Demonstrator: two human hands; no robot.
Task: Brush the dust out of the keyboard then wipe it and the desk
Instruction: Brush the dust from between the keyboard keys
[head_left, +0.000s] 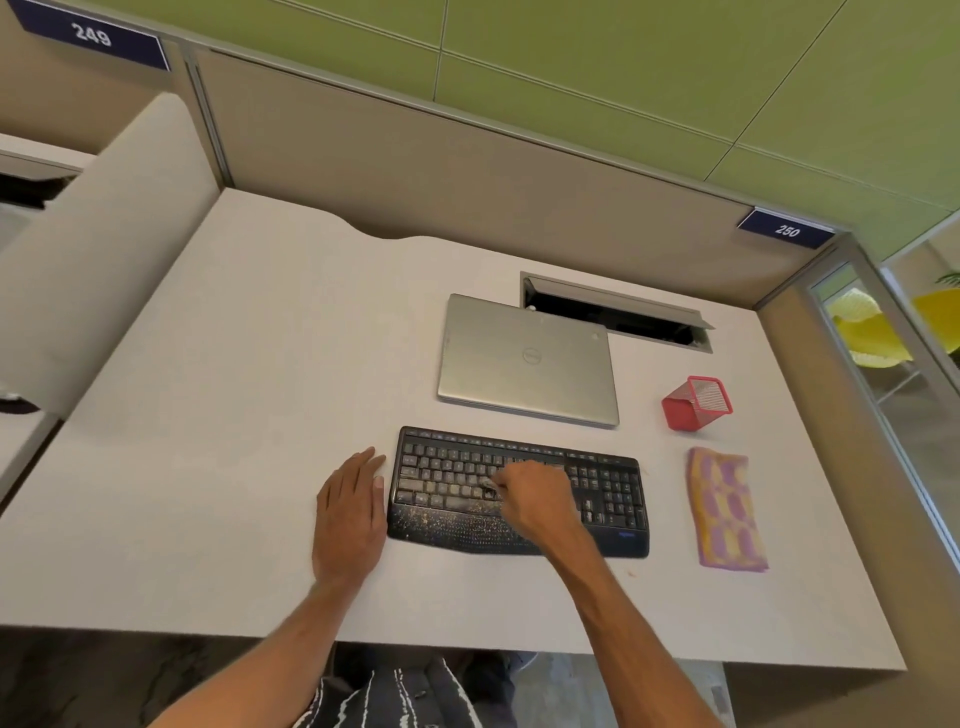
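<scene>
A black keyboard (613, 493) lies on the white desk (234, 415), its left keys and palm rest speckled with pale dust. My right hand (535, 493) is over the middle keys, fingers curled round a small brush (488, 484) whose bristle end touches the keys. Flat on the desk lies my left hand (350, 514), fingers straight, with its thumb side against the keyboard's left edge. A folded pink and yellow cloth (724, 509) sits to the right of the keyboard.
A shut silver laptop (527, 358) lies just behind the keyboard. A red mesh pen holder (696, 402) stands right of it. An open cable hatch (618, 314) is set in the desk behind. Beige partition walls bound the desk at the back and sides.
</scene>
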